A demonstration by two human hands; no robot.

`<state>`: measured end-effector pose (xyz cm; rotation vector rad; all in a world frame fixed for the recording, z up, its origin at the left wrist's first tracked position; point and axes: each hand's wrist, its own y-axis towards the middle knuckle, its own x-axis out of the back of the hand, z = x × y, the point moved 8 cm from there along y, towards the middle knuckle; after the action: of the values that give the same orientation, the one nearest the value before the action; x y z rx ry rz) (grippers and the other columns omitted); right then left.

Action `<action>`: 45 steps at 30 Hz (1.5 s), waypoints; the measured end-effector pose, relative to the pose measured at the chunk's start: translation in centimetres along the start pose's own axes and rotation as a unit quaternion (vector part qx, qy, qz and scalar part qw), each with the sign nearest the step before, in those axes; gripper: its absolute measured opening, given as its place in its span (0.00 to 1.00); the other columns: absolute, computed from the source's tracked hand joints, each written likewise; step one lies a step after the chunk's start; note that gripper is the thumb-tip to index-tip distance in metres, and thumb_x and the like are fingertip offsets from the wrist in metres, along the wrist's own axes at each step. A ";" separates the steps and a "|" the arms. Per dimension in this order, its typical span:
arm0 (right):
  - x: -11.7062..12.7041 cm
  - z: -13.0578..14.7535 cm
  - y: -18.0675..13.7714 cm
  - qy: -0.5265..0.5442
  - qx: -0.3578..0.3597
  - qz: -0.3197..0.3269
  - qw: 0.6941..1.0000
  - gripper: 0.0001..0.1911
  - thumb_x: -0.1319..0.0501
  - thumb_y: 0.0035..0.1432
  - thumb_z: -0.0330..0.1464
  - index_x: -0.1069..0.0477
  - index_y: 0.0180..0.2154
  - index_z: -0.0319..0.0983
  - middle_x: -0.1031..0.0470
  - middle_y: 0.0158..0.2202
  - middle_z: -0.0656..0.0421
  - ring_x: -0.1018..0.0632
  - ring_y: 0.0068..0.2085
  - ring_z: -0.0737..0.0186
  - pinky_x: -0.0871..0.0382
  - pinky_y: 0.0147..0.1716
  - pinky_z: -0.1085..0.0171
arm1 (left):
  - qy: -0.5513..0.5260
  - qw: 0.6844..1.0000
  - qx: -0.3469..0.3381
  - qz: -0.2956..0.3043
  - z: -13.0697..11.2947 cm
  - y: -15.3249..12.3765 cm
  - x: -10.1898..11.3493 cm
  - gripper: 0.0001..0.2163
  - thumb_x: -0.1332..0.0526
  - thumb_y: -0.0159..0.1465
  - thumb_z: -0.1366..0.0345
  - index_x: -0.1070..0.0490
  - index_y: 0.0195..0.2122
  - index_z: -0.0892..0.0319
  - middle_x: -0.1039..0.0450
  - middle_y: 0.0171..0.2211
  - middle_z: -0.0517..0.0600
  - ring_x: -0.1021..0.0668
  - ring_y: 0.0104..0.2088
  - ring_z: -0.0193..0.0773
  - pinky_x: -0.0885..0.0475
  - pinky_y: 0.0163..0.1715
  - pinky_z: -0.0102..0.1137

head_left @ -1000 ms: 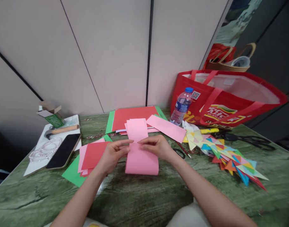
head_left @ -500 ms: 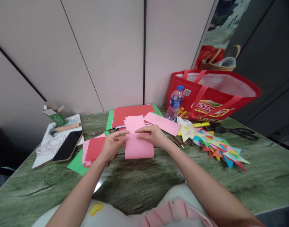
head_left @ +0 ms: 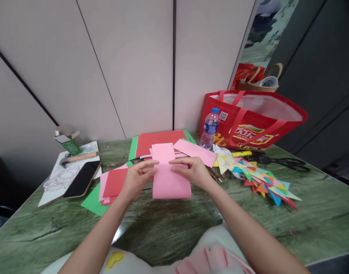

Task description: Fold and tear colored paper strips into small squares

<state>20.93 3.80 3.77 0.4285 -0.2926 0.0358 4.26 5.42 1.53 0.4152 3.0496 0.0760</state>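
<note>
A sheet of pink paper (head_left: 171,185) is held up over the table, its lower part bent round in a curve. My left hand (head_left: 138,177) pinches its left edge near the top between thumb and fingers. At the upper right edge, my right hand (head_left: 193,171) grips it the same way. Directly behind the sheet lie more pink paper pieces (head_left: 163,151); a pink strip (head_left: 196,151) slants off to the right. Left of my left hand, a pile of red paper squares (head_left: 115,182) rests on a green sheet (head_left: 91,201).
On the left are a phone (head_left: 82,179), a hammer (head_left: 80,157) and a small green box (head_left: 70,144). A water bottle (head_left: 209,129) stands before a red bag (head_left: 248,121). Folded colourful paper pieces (head_left: 264,180) and black-handled scissors (head_left: 285,163) lie right. Red sheets (head_left: 160,140) are at the back.
Both hands have brought the pink paper slightly nearer to me and lower in view. My right hand has shifted a little to the right. The camera view has tilted slightly.
</note>
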 end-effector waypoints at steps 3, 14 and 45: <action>0.0 -0.7 0.3 0.008 -0.014 0.009 1.000 0.09 0.35 0.46 0.30 0.23 0.34 0.39 0.21 0.35 0.57 0.22 0.38 0.58 0.29 0.38 0.62 | 0.005 1.000 0.021 -0.002 0.2 0.0 0.0 0.13 0.34 0.49 0.66 0.28 0.37 0.61 0.28 0.19 0.44 0.31 0.20 0.26 0.35 0.21 0.22; -1.1 -3.9 0.5 0.039 -0.057 0.048 0.996 0.09 0.35 0.46 0.32 0.23 0.34 0.41 0.21 0.35 0.58 0.22 0.38 0.58 0.28 0.37 0.62 | 0.026 0.997 0.071 0.005 1.8 0.4 0.1 0.15 0.34 0.49 0.63 0.28 0.37 0.62 0.29 0.19 0.45 0.31 0.21 0.28 0.35 0.23 0.25; -1.3 -3.3 -0.2 0.016 -0.051 0.029 0.998 0.09 0.35 0.46 0.32 0.23 0.33 0.40 0.21 0.34 0.57 0.22 0.36 0.58 0.28 0.36 0.62 | 0.047 0.991 0.120 0.020 2.5 0.5 0.0 0.15 0.36 0.51 0.60 0.28 0.40 0.60 0.27 0.22 0.47 0.27 0.24 0.33 0.32 0.26 0.28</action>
<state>20.64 5.02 0.43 0.3181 -0.2732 0.0834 4.60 5.99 -0.98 0.5014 3.1530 -0.2807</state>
